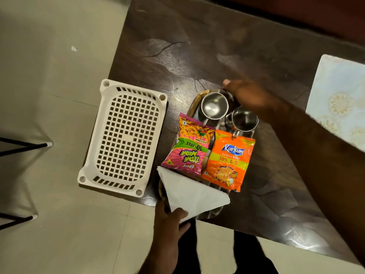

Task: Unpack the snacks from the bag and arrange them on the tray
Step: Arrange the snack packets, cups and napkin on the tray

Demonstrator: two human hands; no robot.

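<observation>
An oval steel tray (194, 103) with a wooden rim lies on the dark table. On it are a pink Bingo snack packet (187, 149), an orange Kurkure packet (229, 161), two steel cups (214, 105) (244, 119) and a folded white napkin (189, 192). My left hand (169, 218) grips the tray's near end, thumb on the napkin. My right hand (248, 91), blurred, reaches over the cups and curls over the tray's far rim.
A white perforated plastic basket (124, 135) lies at the table's left edge, partly overhanging the tiled floor. A pale floral mat (339, 99) sits at the right. Black chair legs (29, 145) stand on the floor at left.
</observation>
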